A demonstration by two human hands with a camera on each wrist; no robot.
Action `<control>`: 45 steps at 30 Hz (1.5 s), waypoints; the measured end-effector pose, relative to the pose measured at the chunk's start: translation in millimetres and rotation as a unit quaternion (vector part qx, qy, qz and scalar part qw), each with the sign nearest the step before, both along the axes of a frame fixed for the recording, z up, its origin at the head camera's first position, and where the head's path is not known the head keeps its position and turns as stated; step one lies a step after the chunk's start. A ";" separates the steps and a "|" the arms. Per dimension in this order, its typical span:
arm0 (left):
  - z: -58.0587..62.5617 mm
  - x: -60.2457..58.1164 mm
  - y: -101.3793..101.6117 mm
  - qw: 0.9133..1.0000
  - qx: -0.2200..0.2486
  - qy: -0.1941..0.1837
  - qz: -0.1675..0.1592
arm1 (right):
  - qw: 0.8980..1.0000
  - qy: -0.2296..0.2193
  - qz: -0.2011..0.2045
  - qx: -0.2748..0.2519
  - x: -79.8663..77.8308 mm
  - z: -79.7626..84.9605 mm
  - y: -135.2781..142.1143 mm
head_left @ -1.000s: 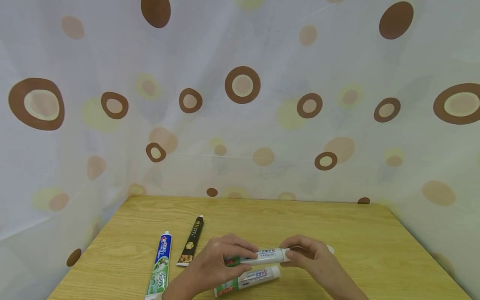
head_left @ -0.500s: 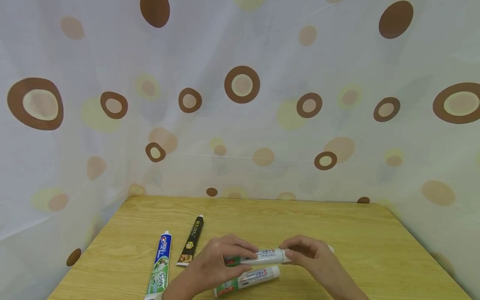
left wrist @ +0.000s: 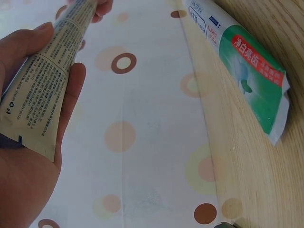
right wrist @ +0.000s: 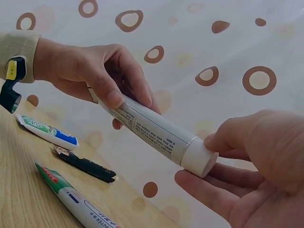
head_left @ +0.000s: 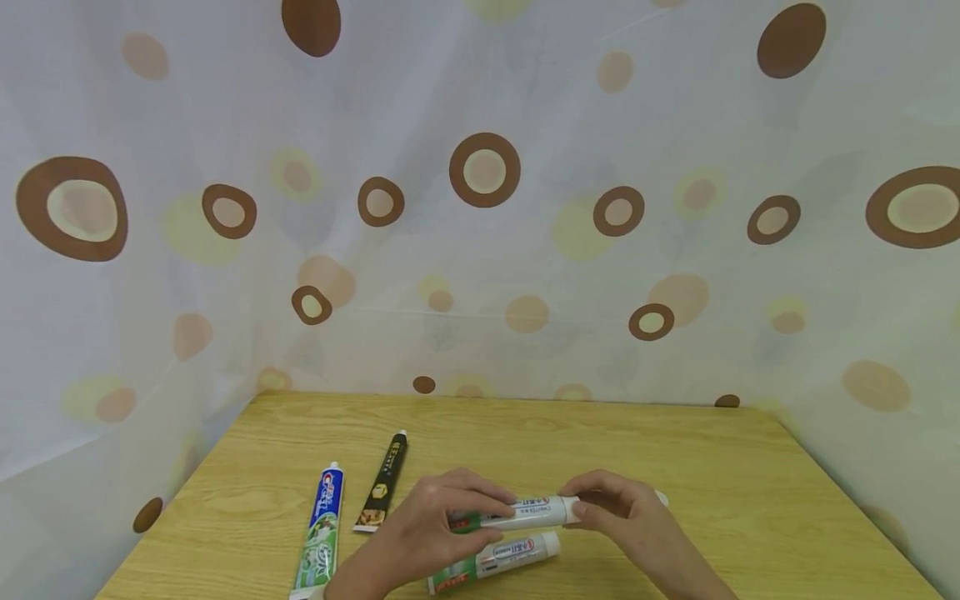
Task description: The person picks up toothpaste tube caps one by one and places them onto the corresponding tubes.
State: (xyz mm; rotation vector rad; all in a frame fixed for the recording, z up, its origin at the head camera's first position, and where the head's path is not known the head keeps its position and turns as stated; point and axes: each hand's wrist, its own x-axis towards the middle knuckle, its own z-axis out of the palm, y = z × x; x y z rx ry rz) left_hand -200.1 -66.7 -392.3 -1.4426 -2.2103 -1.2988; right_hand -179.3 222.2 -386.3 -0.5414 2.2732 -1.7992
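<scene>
My left hand (head_left: 435, 521) grips a white-and-green toothpaste tube (head_left: 528, 513) by its body, fingers over the top and thumb along the near side. The tube lies roughly level, its cap end to the right. At that end my right hand (head_left: 630, 517) pinches the white cap (right wrist: 198, 157) between thumb and fingers. The cap sits on the tube in the right wrist view. Small print covers the tube's back (left wrist: 42, 85) in the left wrist view, with the flat end by my palm. Just below, a similar toothpaste tube (head_left: 517, 557) lies on the table.
To the left lie a blue-and-green toothpaste tube (head_left: 321, 529) and a slimmer black tube (head_left: 382, 483). A small white rounded end (head_left: 662, 497) shows behind my right hand. The wooden table (head_left: 712, 450) meets a spotted curtain (head_left: 540, 258) at its back and sides.
My right thumb shifts slightly on the cap, covering more of it half a second ago than now. My left hand and the tubes stay in place.
</scene>
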 end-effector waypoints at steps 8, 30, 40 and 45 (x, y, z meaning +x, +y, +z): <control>0.6 0.2 -0.2 1.000 -0.001 0.000 -0.001 | 1.000 0.003 -0.002 -0.001 -0.4 1.2 -0.1; -0.4 -1.4 0.6 1.000 0.003 -0.011 0.013 | 1.000 0.000 -0.020 0.004 2.3 -0.2 -3.6; 0.2 -0.7 0.0 0.999 0.005 -0.029 0.013 | 0.999 0.028 -0.016 0.030 3.0 1.9 -1.9; 0.4 -2.4 0.2 1.000 -0.003 -0.014 0.018 | 0.998 0.035 -0.025 0.038 3.6 2.0 -2.6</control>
